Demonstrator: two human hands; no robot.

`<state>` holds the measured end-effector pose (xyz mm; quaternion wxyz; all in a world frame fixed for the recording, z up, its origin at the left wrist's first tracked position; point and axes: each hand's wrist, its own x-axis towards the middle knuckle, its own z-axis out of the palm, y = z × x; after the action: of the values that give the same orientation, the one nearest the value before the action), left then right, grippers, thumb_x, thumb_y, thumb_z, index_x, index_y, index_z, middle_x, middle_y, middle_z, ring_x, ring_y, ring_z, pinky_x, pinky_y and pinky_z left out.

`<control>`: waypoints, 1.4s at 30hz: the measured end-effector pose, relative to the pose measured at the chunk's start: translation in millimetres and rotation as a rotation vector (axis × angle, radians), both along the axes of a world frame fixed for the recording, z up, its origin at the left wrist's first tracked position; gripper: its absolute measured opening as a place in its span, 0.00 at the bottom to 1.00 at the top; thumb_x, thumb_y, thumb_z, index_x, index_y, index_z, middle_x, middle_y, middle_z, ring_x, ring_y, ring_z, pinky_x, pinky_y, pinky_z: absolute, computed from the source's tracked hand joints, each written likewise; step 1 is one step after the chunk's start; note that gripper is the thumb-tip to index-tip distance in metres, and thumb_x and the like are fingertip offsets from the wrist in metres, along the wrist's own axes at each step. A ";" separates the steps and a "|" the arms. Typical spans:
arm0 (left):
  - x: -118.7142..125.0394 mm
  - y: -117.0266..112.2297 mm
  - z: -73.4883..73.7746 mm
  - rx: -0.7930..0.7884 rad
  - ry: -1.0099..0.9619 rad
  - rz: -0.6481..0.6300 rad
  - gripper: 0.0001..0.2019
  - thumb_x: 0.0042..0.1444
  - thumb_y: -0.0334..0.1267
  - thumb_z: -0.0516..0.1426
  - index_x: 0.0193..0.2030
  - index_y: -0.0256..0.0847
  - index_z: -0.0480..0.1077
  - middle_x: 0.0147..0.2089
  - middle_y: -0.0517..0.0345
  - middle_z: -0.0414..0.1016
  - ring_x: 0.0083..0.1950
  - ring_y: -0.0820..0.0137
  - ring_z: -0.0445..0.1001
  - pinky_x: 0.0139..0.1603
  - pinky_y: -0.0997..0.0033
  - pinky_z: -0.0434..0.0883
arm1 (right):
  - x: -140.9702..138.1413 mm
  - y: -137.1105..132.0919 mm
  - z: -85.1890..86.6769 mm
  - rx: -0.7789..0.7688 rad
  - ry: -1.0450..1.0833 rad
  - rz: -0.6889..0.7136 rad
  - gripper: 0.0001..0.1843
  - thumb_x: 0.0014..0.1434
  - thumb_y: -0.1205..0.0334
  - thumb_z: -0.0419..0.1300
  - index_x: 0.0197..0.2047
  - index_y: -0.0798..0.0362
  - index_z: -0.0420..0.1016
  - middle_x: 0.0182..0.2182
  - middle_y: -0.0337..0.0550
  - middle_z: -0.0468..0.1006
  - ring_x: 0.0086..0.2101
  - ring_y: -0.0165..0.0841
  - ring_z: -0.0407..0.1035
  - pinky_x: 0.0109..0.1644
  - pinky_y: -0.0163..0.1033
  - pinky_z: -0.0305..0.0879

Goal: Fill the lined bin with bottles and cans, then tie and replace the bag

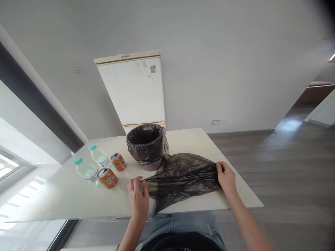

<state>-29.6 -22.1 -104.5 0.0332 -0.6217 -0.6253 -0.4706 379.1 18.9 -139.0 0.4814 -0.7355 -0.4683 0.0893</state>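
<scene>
Two bare hands stretch a dark plastic bag (184, 177) sideways above the near part of a pale table (65, 200), as I observe through the head camera from my remote position. The left hand (138, 197) has its fingers curled toward the thumb, pinching the bag's left end; the right hand (225, 177) pinches the opposite end between thumb and bent fingers, close to the table's right edge. Between them I note long creases running from hand to hand, and a loose corner that points down at the near edge, beside the left hand. Directly behind the bag stands a bin (151, 165), upright, its rim and upper wall covered by a dark liner (146, 151) folded outward; the bag's far side meets the bin's lower right in my view, though I cannot tell whether they touch. To the left of the bin I see two orange cans, a nearer can (108, 178) and a farther can (118, 162), both upright. Just beyond them, farther left, are two clear bottles with teal caps, a nearer bottle (86, 170) and a farther bottle (99, 155). A white refrigerator (133, 90) stands behind the table against the grey wall (209, 69).
</scene>
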 end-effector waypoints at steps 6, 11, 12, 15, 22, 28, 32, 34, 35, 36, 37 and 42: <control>126.7 -13.2 48.0 -0.106 0.374 -0.711 0.35 0.61 0.56 0.63 0.68 0.36 0.62 0.70 0.37 0.66 0.72 0.49 0.64 0.71 0.49 0.66 | -13.7 -5.2 13.4 0.033 -0.065 0.151 0.23 0.70 0.41 0.50 0.31 0.48 0.67 0.22 0.36 0.69 0.25 0.34 0.62 0.33 0.38 0.57; 211.1 30.0 39.9 -0.113 0.655 -0.903 0.56 0.58 0.66 0.59 0.77 0.21 0.45 0.79 0.28 0.49 0.81 0.44 0.43 0.79 0.43 0.48 | -19.7 -8.5 12.5 0.068 -0.025 0.379 0.18 0.71 0.46 0.51 0.35 0.49 0.69 0.24 0.36 0.73 0.25 0.32 0.63 0.33 0.37 0.60; 218.7 39.9 35.5 -0.139 0.674 -0.914 0.57 0.58 0.66 0.61 0.77 0.21 0.44 0.78 0.27 0.51 0.81 0.43 0.44 0.79 0.43 0.47 | -19.5 -8.7 11.5 0.072 -0.029 0.413 0.17 0.70 0.47 0.51 0.36 0.49 0.69 0.25 0.37 0.75 0.25 0.33 0.64 0.33 0.37 0.62; 226.3 58.6 23.6 -0.244 0.670 -0.943 0.56 0.57 0.61 0.63 0.76 0.20 0.45 0.71 0.26 0.64 0.73 0.44 0.62 0.77 0.47 0.53 | -18.7 -9.2 10.2 0.061 -0.036 0.455 0.15 0.69 0.47 0.52 0.38 0.49 0.69 0.28 0.41 0.78 0.27 0.36 0.68 0.35 0.39 0.64; 211.5 45.8 13.4 -0.336 0.607 -0.817 0.42 0.60 0.57 0.59 0.72 0.27 0.58 0.60 0.30 0.71 0.60 0.45 0.70 0.67 0.42 0.63 | -25.3 -15.1 12.5 0.012 0.060 0.422 0.17 0.70 0.42 0.53 0.48 0.46 0.60 0.22 0.31 0.71 0.24 0.36 0.66 0.33 0.39 0.62; 201.7 44.0 4.5 -0.408 0.676 -0.769 0.31 0.60 0.54 0.61 0.60 0.30 0.70 0.64 0.29 0.67 0.67 0.42 0.63 0.71 0.40 0.56 | -17.7 -12.5 12.1 0.040 0.005 0.189 0.18 0.69 0.39 0.51 0.43 0.46 0.60 0.19 0.31 0.67 0.20 0.35 0.61 0.31 0.38 0.59; 174.1 46.4 -6.5 -0.399 0.696 -0.733 0.23 0.61 0.44 0.61 0.59 0.34 0.69 0.56 0.36 0.71 0.60 0.47 0.68 0.68 0.44 0.62 | -0.4 -6.5 4.5 0.030 -0.124 0.068 0.15 0.70 0.45 0.49 0.43 0.47 0.64 0.25 0.40 0.74 0.23 0.37 0.65 0.32 0.38 0.58; 153.7 47.3 -10.8 -0.393 0.717 -0.687 0.21 0.61 0.42 0.61 0.58 0.36 0.69 0.56 0.37 0.71 0.59 0.47 0.68 0.65 0.44 0.65 | 11.6 -4.9 -0.1 -0.011 -0.244 0.026 0.13 0.70 0.50 0.48 0.45 0.49 0.67 0.26 0.42 0.74 0.22 0.36 0.63 0.30 0.38 0.53; 142.9 47.8 -12.1 -0.394 0.723 -0.664 0.20 0.61 0.41 0.61 0.58 0.36 0.69 0.56 0.37 0.71 0.59 0.47 0.68 0.63 0.45 0.66 | 17.7 -4.5 -2.1 -0.045 -0.305 -0.002 0.12 0.70 0.53 0.48 0.46 0.50 0.67 0.25 0.41 0.73 0.20 0.35 0.60 0.29 0.37 0.50; 132.2 48.4 -12.9 -0.396 0.728 -0.646 0.19 0.61 0.38 0.60 0.58 0.37 0.69 0.56 0.38 0.70 0.59 0.47 0.68 0.62 0.46 0.67 | 23.3 -4.5 -3.8 -0.086 -0.354 -0.029 0.12 0.70 0.55 0.48 0.47 0.50 0.68 0.24 0.40 0.71 0.19 0.33 0.57 0.29 0.37 0.47; 121.8 49.0 -13.0 -0.396 0.733 -0.635 0.19 0.60 0.36 0.60 0.58 0.37 0.69 0.57 0.38 0.70 0.59 0.47 0.68 0.62 0.46 0.67 | 27.9 -4.5 -5.1 -0.130 -0.391 -0.054 0.11 0.70 0.58 0.48 0.48 0.50 0.68 0.23 0.38 0.69 0.18 0.32 0.54 0.29 0.37 0.44; 75.0 51.3 -8.1 -0.391 0.686 -0.625 0.20 0.57 0.30 0.59 0.58 0.41 0.69 0.58 0.41 0.70 0.61 0.48 0.68 0.64 0.47 0.66 | 32.1 -5.0 -8.1 -0.316 -0.514 -0.045 0.09 0.72 0.60 0.48 0.48 0.50 0.69 0.19 0.34 0.62 0.19 0.30 0.50 0.29 0.37 0.40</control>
<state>45.4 29.2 -112.6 -0.0229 -0.8927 -0.4385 -0.1008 411.2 13.9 -147.0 0.2285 -0.8098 -0.5389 -0.0388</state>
